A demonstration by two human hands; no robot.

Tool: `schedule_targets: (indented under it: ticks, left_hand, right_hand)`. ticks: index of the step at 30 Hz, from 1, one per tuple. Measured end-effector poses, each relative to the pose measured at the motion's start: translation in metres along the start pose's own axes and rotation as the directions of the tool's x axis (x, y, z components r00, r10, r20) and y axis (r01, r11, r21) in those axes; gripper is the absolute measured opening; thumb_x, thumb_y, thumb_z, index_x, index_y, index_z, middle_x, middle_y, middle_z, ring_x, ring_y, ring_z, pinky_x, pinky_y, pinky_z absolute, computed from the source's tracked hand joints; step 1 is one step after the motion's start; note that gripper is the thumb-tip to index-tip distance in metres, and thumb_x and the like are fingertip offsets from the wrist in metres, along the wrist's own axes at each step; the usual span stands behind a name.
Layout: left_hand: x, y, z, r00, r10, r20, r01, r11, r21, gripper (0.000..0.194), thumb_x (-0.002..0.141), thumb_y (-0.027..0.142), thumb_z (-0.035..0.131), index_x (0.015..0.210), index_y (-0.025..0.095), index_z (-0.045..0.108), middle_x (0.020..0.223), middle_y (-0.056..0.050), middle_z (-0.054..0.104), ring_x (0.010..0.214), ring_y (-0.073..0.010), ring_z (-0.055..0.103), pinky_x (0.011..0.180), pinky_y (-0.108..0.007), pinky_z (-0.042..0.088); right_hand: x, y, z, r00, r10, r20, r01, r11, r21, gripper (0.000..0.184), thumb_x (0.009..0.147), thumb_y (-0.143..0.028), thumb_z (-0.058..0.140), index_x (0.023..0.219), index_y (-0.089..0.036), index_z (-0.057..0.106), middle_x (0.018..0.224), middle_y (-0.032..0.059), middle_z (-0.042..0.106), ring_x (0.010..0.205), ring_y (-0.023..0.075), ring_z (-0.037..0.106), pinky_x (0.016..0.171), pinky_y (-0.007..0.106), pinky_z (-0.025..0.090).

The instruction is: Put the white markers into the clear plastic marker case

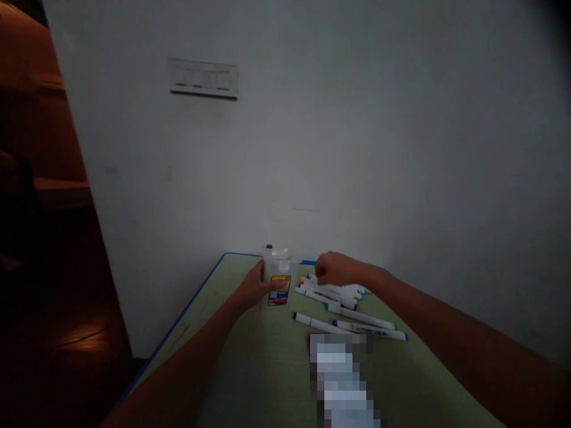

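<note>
In the head view, the left hand (259, 290) stood at the far part of the green table (261, 368) and held a clear plastic case (281, 261) upright, with its thumb lying across the front and the other fingers mostly hidden behind. On the front of this case there was a colourful label (277, 298), and a dark green tip (269, 246) showed at its upper left corner. The right hand (336, 269) was to the right of the case, just above a pile of white markers (328, 295), with its fingers curled together; I cannot tell whether they pinched a marker, because the fingertips were hidden. Nearer to the person lay a green-capped marker (362, 316), a black-capped marker (317, 323) and a marker with dark blue ends (372, 330), each apart from the pile. Below these was a pixelated patch (343, 380), whose content could not be read. Behind the table rose a pale wall (379, 148), carrying a switch plate (204, 79).
</note>
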State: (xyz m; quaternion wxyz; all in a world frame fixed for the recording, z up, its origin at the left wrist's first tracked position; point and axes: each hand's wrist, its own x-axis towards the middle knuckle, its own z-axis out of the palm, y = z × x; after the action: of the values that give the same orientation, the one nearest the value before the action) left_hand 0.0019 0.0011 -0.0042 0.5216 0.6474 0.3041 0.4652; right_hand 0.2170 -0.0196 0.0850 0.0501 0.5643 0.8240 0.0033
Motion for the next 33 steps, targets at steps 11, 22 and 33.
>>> schedule_targets:
  ticks: [11, 22, 33]
  left_hand:
    - [-0.001, 0.002, -0.001, 1.000, -0.001, 0.020, 0.000, 1.000, 0.019, 0.054, 0.057, 0.035, 0.078, 0.100, 0.012, 0.055, 0.105, -0.012, 0.065, 0.093, -0.0255, 0.063, 0.085, -0.041, 0.048]
    - [0.001, -0.003, -0.002, 1.000, -0.008, -0.006, 0.008, 1.000, -0.012, 0.056, 0.056, 0.033, 0.079, 0.101, 0.012, 0.054, 0.103, -0.012, 0.066, 0.089, -0.0249, 0.064, 0.081, -0.040, 0.049]
    - [-0.001, -0.002, 0.000, 1.000, -0.019, 0.001, 0.020, 0.999, -0.042, 0.057, 0.055, 0.031, 0.079, 0.102, 0.013, 0.053, 0.103, -0.010, 0.066, 0.088, -0.0246, 0.064, 0.078, -0.038, 0.051]
  right_hand:
    - [-0.021, 0.007, 0.050, 0.994, -0.076, 0.079, 0.080, 0.995, -0.050, 0.024, 0.066, -0.014, 0.056, 0.084, -0.014, 0.072, 0.086, 0.0137, 0.070, 0.080, 0.0248, 0.065, 0.061, 0.028, 0.040]
    - [-0.043, 0.009, 0.005, 0.975, -0.078, -0.208, 0.164, 0.883, 0.441, 0.024, 0.072, -0.017, 0.058, 0.094, -0.012, 0.068, 0.067, 0.0020, 0.063, 0.058, 0.0122, 0.054, 0.053, 0.022, 0.040]
    - [-0.009, -0.016, -0.107, 0.705, 0.242, -0.667, 0.408, 0.631, 0.660, 0.006, 0.077, -0.016, 0.061, 0.075, -0.011, 0.063, 0.056, 0.0005, 0.055, 0.048, 0.0088, 0.053, 0.049, 0.023, 0.047]
